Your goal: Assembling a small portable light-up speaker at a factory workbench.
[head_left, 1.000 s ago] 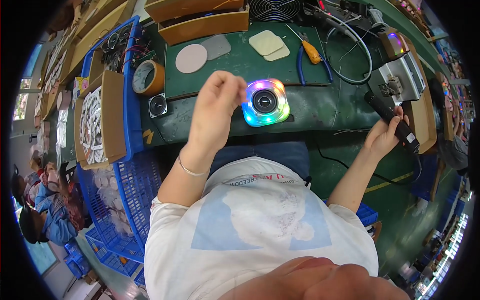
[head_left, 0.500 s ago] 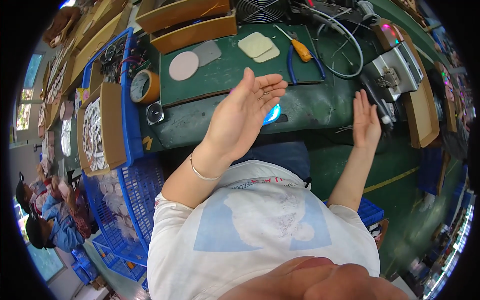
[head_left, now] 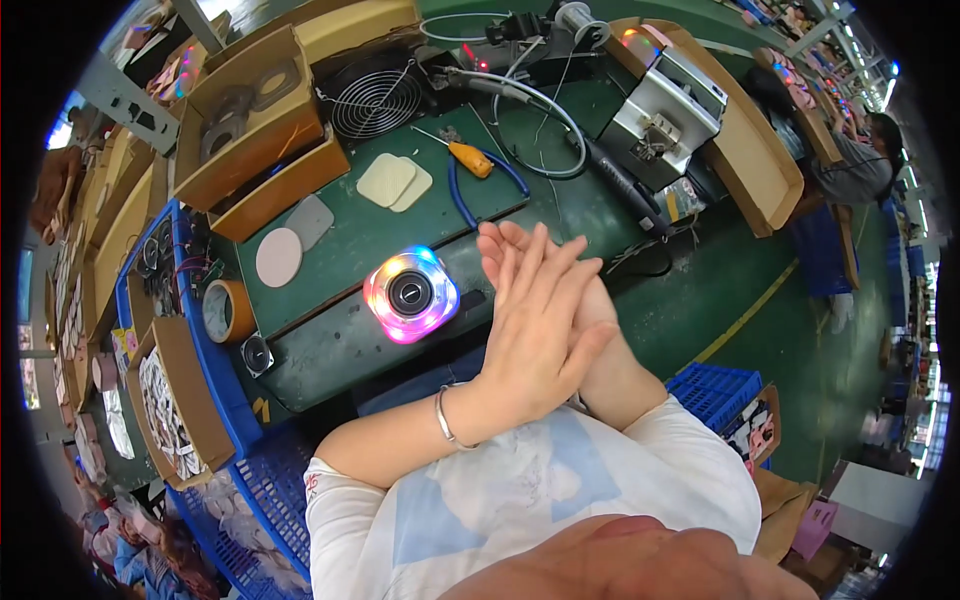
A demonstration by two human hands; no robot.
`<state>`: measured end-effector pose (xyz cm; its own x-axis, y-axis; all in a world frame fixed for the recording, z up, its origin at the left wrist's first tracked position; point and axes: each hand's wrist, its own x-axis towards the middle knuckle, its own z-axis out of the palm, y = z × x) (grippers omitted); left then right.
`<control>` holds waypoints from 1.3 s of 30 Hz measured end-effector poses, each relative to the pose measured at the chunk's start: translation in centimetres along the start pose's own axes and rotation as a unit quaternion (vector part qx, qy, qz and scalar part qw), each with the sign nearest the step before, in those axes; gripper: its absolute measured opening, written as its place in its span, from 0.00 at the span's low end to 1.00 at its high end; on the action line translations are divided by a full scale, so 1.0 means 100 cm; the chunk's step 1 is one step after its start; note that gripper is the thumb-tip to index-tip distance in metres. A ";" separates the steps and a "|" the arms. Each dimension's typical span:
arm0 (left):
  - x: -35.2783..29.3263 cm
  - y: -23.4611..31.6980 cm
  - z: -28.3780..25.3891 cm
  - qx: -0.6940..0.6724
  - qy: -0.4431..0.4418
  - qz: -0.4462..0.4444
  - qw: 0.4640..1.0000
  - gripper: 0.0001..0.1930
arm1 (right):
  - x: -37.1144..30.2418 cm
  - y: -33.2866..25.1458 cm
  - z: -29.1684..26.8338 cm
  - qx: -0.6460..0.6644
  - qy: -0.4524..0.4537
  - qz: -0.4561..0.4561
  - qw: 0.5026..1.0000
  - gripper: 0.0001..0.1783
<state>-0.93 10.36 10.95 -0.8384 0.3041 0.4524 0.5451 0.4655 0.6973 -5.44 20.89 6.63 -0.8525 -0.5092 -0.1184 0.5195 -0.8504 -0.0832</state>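
My left hand (head_left: 535,335) lies across my right hand (head_left: 605,360) in front of my chest, palms together, with its fingers stretched out. Most of the right hand is covered; its fingertips show past the left one's. No object is visible in either hand. Left of them, on the bench, sits a squarish speaker (head_left: 409,293) with a black round centre and a ring glowing pink, blue and yellow. Beyond the hands lie blue-handled pliers (head_left: 457,195) and an orange-handled screwdriver (head_left: 472,160).
On the green bench mat (head_left: 340,265) lie cream pads (head_left: 388,180) and a pink disc (head_left: 279,257). A tape roll (head_left: 230,310) stands at left beside a blue crate (head_left: 215,365). A fan (head_left: 375,103), soldering iron (head_left: 625,185) and metal device (head_left: 663,120) stand farther back.
My hands were apart, palms showing; they have come together, the right moving leftward. The view has turned, and the glowing speaker, mostly hidden behind my left hand before, is now in full sight.
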 end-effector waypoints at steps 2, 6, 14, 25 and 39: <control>-0.004 -0.003 -0.007 -0.049 0.014 -0.013 0.999 0.24 | 0.004 -0.030 0.013 0.001 0.069 0.100 0.993 0.20; -0.024 -0.019 -0.042 0.020 0.045 0.098 0.994 0.20 | 0.021 -0.118 0.057 -0.152 -0.048 -0.141 0.977 0.18; -0.072 -0.081 -0.070 0.117 0.152 -0.061 0.979 0.39 | 0.091 -0.323 0.027 -0.764 0.138 -0.475 0.415 0.22; -0.096 -0.109 -0.059 -0.056 0.155 -0.198 0.966 0.60 | 0.067 -0.198 0.023 -0.664 0.110 -0.633 0.382 0.14; -0.100 -0.120 -0.047 -0.054 0.171 -0.189 0.965 0.64 | 0.068 0.049 0.004 -0.844 -0.294 -0.154 0.422 0.49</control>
<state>0.87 -2.14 0.68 -0.9389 -0.1725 0.2980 0.2113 0.3948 0.8942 -8.69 13.24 5.84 -0.5041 -0.7758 0.3794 -0.7416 0.1638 -0.6506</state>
